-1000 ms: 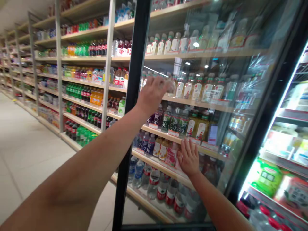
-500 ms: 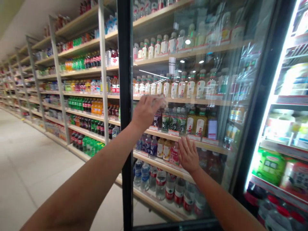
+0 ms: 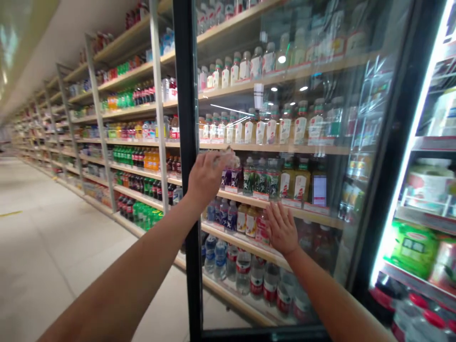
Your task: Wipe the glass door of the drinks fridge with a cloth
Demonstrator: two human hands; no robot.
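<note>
Before me stands a glass door [image 3: 231,280] in a black frame [image 3: 188,156], swung out from a lit cooler. My left hand [image 3: 204,175] is closed round a crumpled whitish wad [image 3: 228,159], which looks like a cloth or tissue. It presses the wad to the glass close to the frame's left upright. Lower and to the right, my right hand [image 3: 283,228] lies flat against the pane, fingers spread, holding nothing. Bottles show through the glass behind both hands, and ceiling lights are mirrored in it.
At right is the cooler's inside, with a green packet [image 3: 411,249] and red-capped bottles [image 3: 425,313]. Wooden shelves [image 3: 137,185] of drinks run back along the left. Pale floor tiles [image 3: 39,256] lie beside them. The door's bottom rail [image 3: 263,335] sits low in view.
My left hand has slid left and a little down the glass with the wad, closer to the frame. My right hand keeps its place on the pane. The view has turned slightly left.
</note>
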